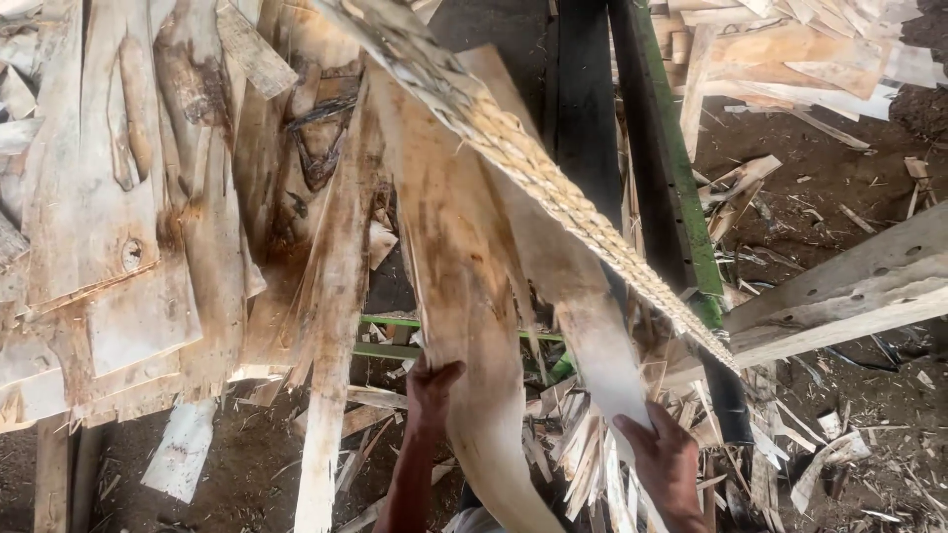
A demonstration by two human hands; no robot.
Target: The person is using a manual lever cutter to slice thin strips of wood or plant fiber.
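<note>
My left hand (433,387) is closed on the near end of a long veneer strip (464,276), fingers curled over its left edge, and the strip runs up and away from me, pale with brown streaks, its bottom curling down toward my body. My right hand (664,456) grips a second veneer strip (583,296) lying just beside the first on its right; my fingers press on its pale lower end, and the sheet rises from under my hand toward the top of the view. The two strips overlap higher up, so both lie straight ahead of my hands, touching them at the near ends.

Crossing above the right strip is a braided rope-like band (533,168), slanting from upper left to lower right. Below my hands the dirt floor (859,434) is littered with splinters and wood scraps (592,444). To my left, a stack of rough veneer sheets (128,217) lies spread out, knotty and torn at the edges. Farther off, a dark green-edged metal frame (671,188) stands upright, a grey plank (849,296) juts in from the right, and more pale sheets (790,59) are piled at the far right.
</note>
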